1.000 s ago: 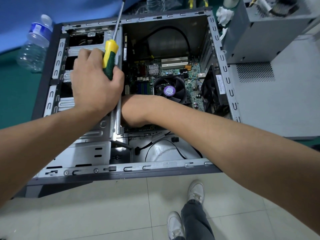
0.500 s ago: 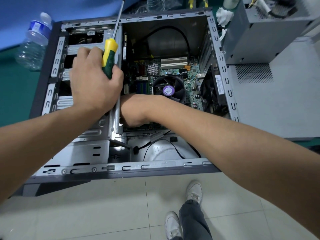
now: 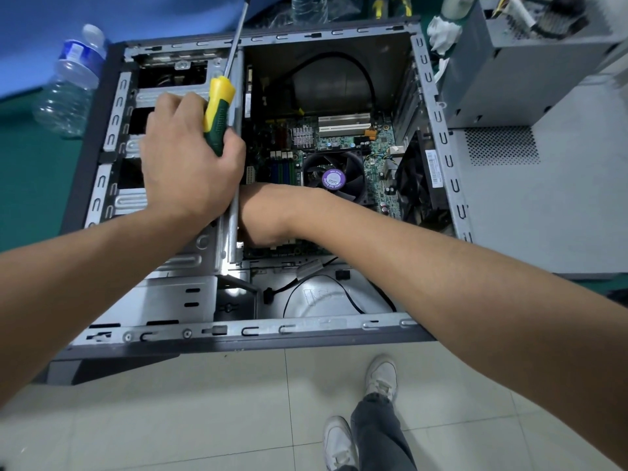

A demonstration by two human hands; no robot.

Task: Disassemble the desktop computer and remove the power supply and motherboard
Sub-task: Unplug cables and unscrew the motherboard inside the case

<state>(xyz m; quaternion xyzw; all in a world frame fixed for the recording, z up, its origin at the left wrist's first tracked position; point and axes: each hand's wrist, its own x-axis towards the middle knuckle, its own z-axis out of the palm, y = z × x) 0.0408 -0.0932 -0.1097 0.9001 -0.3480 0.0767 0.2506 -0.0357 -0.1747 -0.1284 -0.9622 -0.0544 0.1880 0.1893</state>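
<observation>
Inside the open case before you, the round purple sticker (image 3: 333,179) on the hub of the cooler fan (image 3: 334,178) carries small print too fine to read with certainty. A white label (image 3: 434,168) on the rear bracket shows only barcode-like lines. The blue band on the water bottle (image 3: 69,86) is blurred beyond reading.

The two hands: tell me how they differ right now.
The left hand is up on the drive cage, closed around the screwdriver, whose shaft points away from the person. The right hand reaches down inside the case by the motherboard, fingers hidden; what it holds cannot be told. Both are bare and work on the same computer.
</observation>
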